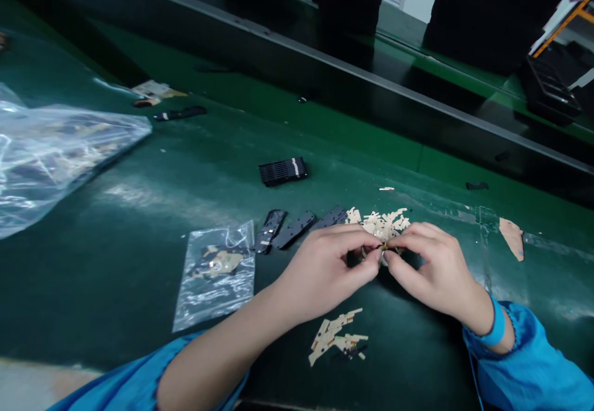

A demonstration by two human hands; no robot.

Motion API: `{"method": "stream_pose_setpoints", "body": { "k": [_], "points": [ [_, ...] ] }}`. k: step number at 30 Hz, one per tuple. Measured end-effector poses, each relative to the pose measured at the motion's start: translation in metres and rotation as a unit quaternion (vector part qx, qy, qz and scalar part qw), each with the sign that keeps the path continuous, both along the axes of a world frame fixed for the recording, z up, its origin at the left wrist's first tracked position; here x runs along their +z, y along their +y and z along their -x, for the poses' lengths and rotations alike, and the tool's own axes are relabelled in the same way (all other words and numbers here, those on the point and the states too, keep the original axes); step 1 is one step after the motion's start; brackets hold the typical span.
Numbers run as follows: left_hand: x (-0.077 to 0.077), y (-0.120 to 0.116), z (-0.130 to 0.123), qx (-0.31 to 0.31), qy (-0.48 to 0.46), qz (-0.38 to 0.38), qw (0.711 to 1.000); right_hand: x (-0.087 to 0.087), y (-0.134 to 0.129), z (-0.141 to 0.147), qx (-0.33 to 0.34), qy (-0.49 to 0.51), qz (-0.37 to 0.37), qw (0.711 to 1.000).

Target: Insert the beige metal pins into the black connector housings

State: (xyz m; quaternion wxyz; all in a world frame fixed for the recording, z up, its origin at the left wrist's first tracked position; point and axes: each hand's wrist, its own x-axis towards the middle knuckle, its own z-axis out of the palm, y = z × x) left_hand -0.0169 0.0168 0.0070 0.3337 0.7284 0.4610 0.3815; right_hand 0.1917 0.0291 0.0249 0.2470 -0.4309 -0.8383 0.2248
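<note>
My left hand [331,265] and my right hand [431,262] meet over the green table [408,361], fingertips pinched round a tiny yellowish and dark piece [383,247]. Too little of that piece shows to tell what it is. Just behind the fingertips lies a pile of cream-coloured thin pieces [383,222]. Nearer to me, below my left hand, sits a smaller group of cream pieces [331,335] with small dark bits beside it. Several flat black parts [294,229] lie to the left of the pile, partly behind my left hand.
A clear bag [218,278] with pieces inside lies left of my left hand. Farther back stands a ribbed black block [283,171]. At the far left is a large plastic bag [65,157]. A torn tan scrap [512,237] lies at the right, and a dark rail [325,55] crosses behind.
</note>
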Motion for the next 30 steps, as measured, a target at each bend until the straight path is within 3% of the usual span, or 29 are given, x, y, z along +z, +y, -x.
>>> {"method": "stream_pose_setpoints", "body": {
  "k": [7, 13, 27, 30],
  "points": [
    [-0.005, -0.002, 0.001, -0.065, 0.032, -0.076, 0.995, -0.003, 0.004, 0.002, 0.020, 0.075, 0.093, 0.993],
    [0.002, -0.002, 0.003, -0.078, 0.038, -0.059, 0.995, -0.005, 0.007, -0.002, 0.028, 0.131, 0.193, 0.972],
    [0.000, -0.001, 0.004, -0.085, 0.042, -0.054, 0.994, -0.010, 0.008, 0.001, 0.005, 0.166, 0.205, 0.965],
    [0.001, -0.001, 0.006, -0.062, 0.014, -0.041, 0.997, -0.016, 0.013, -0.001, -0.027, 0.159, 0.193, 0.968]
  ]
}}
